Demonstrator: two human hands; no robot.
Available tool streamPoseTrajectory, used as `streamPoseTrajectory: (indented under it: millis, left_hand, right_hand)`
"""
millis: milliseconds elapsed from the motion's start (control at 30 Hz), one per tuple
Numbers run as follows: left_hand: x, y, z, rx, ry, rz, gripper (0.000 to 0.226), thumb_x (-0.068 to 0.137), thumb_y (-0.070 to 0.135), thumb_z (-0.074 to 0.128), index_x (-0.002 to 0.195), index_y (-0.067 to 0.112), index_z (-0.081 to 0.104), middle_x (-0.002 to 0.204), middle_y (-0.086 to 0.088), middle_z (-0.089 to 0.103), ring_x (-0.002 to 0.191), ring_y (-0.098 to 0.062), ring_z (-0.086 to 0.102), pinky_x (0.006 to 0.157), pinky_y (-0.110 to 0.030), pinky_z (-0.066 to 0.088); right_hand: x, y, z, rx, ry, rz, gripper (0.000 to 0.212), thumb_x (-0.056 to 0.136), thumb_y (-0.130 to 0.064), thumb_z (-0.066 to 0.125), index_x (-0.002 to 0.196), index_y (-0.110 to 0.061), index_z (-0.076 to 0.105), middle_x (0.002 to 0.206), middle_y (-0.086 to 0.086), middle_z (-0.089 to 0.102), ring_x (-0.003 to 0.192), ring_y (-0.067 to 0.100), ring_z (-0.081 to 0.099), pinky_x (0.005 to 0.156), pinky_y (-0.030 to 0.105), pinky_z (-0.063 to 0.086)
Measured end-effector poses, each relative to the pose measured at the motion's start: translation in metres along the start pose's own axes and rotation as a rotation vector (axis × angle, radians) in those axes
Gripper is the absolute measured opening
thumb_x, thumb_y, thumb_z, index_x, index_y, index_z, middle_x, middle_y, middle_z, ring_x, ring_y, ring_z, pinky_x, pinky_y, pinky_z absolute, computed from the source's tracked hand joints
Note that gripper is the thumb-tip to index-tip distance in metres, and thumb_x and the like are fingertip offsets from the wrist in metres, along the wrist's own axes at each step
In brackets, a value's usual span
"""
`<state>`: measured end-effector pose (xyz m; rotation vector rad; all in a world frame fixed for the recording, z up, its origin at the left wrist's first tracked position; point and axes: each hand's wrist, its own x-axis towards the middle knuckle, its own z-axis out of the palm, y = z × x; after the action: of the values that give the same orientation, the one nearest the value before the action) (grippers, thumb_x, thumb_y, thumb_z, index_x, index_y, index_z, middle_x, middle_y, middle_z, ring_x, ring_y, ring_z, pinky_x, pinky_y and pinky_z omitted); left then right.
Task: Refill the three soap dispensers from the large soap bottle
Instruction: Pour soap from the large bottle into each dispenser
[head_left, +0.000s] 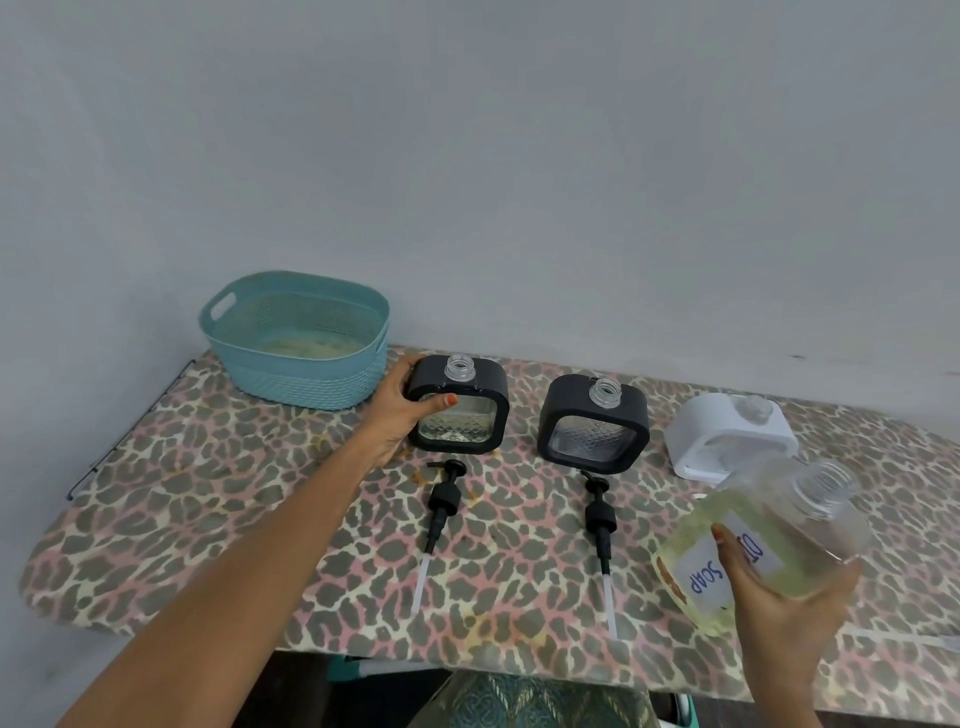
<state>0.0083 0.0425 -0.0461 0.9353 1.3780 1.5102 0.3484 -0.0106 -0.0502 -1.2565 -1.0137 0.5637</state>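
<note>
Left hand (397, 415): fingers (434, 401) curled round left black dispenser (460, 415), upright on table (208, 493), neck open. Right hand (779, 608) grips large soap bottle (753, 535), uncapped, long axis tilted, mouth pointing up-right, away from it. Bottle well right; middle dispenser (595, 421) between.

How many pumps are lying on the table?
2. One pump lies in front of the left dispenser, the other pump in front of the middle dispenser. A third may be hidden behind the soap bottle.
</note>
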Motion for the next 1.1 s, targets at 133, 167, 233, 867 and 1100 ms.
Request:
streamPoseTrajectory:
  millis: [133, 167, 233, 867, 1100]
  left_hand:
    - [0.0, -0.001, 0.0, 0.049, 0.001, 0.009, 0.05, 0.072, 0.001, 0.071, 0.111, 0.022, 0.048, 0.102, 0.008, 0.059, 0.096, -0.006, 0.057, 0.079, -0.02, 0.051]
    - [0.0, -0.002, 0.0, 0.064, 0.006, 0.007, 0.05, 0.072, 0.003, 0.072, 0.112, 0.022, 0.048, 0.104, 0.006, 0.059, 0.099, -0.01, 0.057, 0.083, -0.023, 0.05]
    - [0.0, -0.002, -0.001, 0.094, 0.016, 0.003, 0.052, 0.072, 0.006, 0.073, 0.114, 0.022, 0.048, 0.109, 0.001, 0.058, 0.105, -0.016, 0.055, 0.089, -0.029, 0.047]
    - [-0.057, 0.049, 0.074, 0.082, -0.001, 0.474, 0.043, 0.075, -0.001, 0.069, 0.099, 0.03, 0.052, 0.101, 0.01, 0.058, 0.1, 0.003, 0.056, 0.098, -0.014, 0.041]
    - [-0.033, 0.013, 0.124, 0.269, -0.235, 0.176, 0.08, 0.073, 0.008, 0.075, 0.135, 0.021, 0.027, 0.138, 0.003, 0.038, 0.129, -0.008, 0.033, 0.103, -0.014, 0.024]
  right_hand:
    - [0.001, 0.005, -0.002, 0.018, -0.027, -0.029, 0.066, 0.06, -0.015, 0.079, 0.112, -0.04, 0.047, 0.106, -0.004, 0.062, 0.099, 0.015, 0.064, 0.084, 0.035, 0.054]
    - [0.001, 0.006, -0.003, 0.018, -0.03, -0.035, 0.065, 0.059, -0.017, 0.079, 0.111, -0.039, 0.047, 0.105, -0.005, 0.062, 0.099, 0.016, 0.064, 0.084, 0.035, 0.054]
    - [0.0, 0.004, -0.003, 0.026, -0.034, -0.051, 0.063, 0.057, -0.02, 0.078, 0.105, -0.045, 0.047, 0.102, -0.012, 0.061, 0.097, 0.008, 0.063, 0.085, 0.027, 0.054]
    - [0.001, 0.002, -0.005, -0.022, -0.095, -0.013, 0.059, 0.066, -0.008, 0.079, 0.092, -0.042, 0.038, 0.088, -0.01, 0.056, 0.077, -0.001, 0.057, 0.059, -0.001, 0.045]
    - [0.002, 0.01, -0.007, -0.033, -0.099, -0.023, 0.061, 0.064, -0.011, 0.081, 0.109, -0.021, 0.04, 0.091, -0.017, 0.055, 0.08, 0.006, 0.061, 0.066, 0.004, 0.05]
